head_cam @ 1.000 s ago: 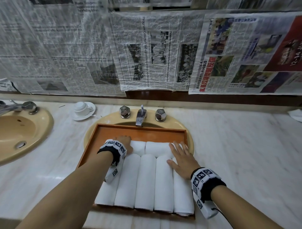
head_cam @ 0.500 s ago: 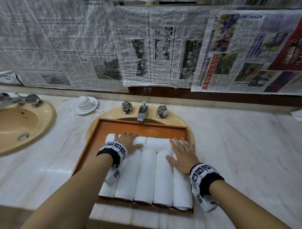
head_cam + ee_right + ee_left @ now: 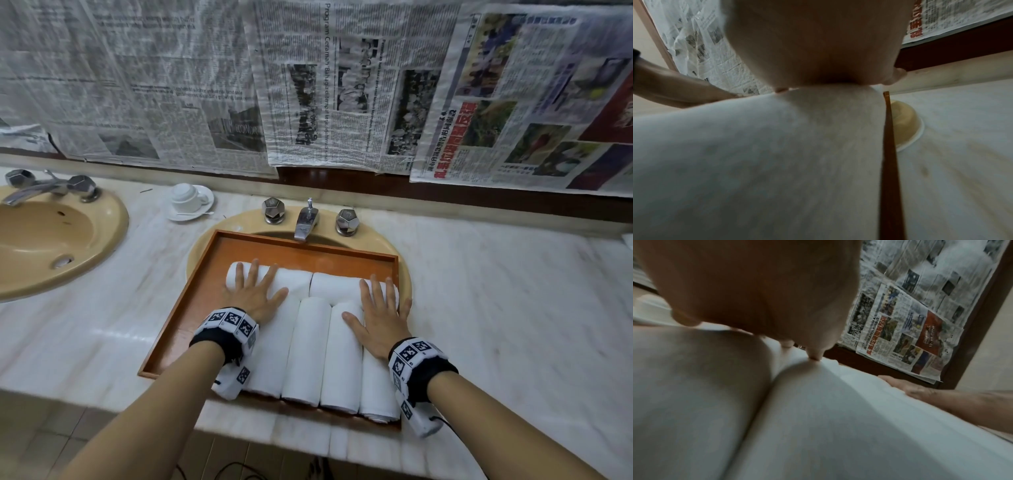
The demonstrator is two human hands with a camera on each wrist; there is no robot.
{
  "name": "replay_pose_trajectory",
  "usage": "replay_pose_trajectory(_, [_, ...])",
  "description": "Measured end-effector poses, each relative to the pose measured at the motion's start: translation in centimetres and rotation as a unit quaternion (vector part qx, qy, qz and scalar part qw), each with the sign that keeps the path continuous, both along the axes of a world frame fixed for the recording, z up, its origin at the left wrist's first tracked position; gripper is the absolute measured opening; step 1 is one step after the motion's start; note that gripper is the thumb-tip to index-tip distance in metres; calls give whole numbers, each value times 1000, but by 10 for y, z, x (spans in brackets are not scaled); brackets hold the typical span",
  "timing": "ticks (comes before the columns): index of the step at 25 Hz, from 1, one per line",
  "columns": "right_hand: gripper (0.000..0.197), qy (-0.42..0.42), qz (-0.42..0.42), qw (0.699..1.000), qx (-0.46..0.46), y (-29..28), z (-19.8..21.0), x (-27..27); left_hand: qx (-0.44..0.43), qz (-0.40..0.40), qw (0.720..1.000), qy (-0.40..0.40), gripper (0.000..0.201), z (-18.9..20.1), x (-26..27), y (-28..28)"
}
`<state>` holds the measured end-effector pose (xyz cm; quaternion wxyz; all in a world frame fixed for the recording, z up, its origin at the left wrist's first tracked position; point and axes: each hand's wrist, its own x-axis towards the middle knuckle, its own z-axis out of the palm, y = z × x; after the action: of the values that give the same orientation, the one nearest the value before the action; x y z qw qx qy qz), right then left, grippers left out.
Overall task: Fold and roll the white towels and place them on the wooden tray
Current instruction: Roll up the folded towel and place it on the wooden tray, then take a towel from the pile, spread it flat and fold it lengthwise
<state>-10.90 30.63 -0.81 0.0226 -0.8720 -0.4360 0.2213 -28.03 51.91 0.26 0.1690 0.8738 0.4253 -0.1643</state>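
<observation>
A wooden tray [image 3: 202, 291] is sitting across a tan sink [image 3: 404, 260] set into the marble desk [image 3: 496, 308]. White rolled towels are filling the tray: a near row is lying side by side with the ends pointing toward the person, among them a middle roll [image 3: 308, 349] and the roll just right of it [image 3: 342, 363], while two rolls are lying crosswise along the far side, the far left roll [image 3: 294, 281] and the far right roll [image 3: 332, 287], meeting end to end.

The left hand [image 3: 253, 294] is resting flat, its grip spread apart with fingers straight, the fingertips lying on the far left roll and the palm over the near row. The right hand [image 3: 380, 318] is likewise lying flat and spread, fingers reaching onto the far right roll, palm pressing on the rightmost near rolls. Neither hand is curling round anything. In the left wrist view the left hand [image 3: 756, 288] is hovering close over blurred white cloth; in the right wrist view the right hand [image 3: 818, 42] is pressing on towel beside the tray's right wall [image 3: 890, 154].

A faucet [image 3: 305, 222] is standing at the far rim of the sink. A white cup on a saucer [image 3: 188, 200] is sitting on the desk to the far left, beside a second sink [image 3: 51, 240]. Newspaper sheets [image 3: 342, 85] are covering the wall.
</observation>
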Motion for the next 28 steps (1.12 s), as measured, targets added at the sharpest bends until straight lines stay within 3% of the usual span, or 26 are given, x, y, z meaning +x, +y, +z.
replay_pose_trajectory(6, [79, -2, -2, 1000, 10, -1, -4, 0, 11, 3, 1000, -8, 63, -13, -2, -7])
replay_pose_trajectory(12, [82, 23, -4, 999, -22, 5, 2, 5, 11, 17, 999, 29, 63, 9, 8, -11])
replay_pose_trajectory(15, [81, 53, 11, 998, -19, 1, 15, 8, 40, 28, 999, -7, 54, 24, 23, -32])
replay_pose_trajectory(18, [69, 59, 23, 998, 17, -20, 34, 18, 57, 44, 993, -94, 38, 40, 56, -73])
replay_pose_trajectory(21, [42, 72, -11, 992, 104, -73, 64, 55, 51, 33, 980, -191, 25, 62, 115, -139])
replay_pose_trajectory(25, [33, 73, -104, 972, 200, -180, 89, 121, 42, -18, 952, -302, 21, 74, 204, -249])
replay_pose_trajectory(28, [28, 56, -192, 945, 258, -291, 82, 173, 3, -98, 935, -341, 18, 71, 283, -358])
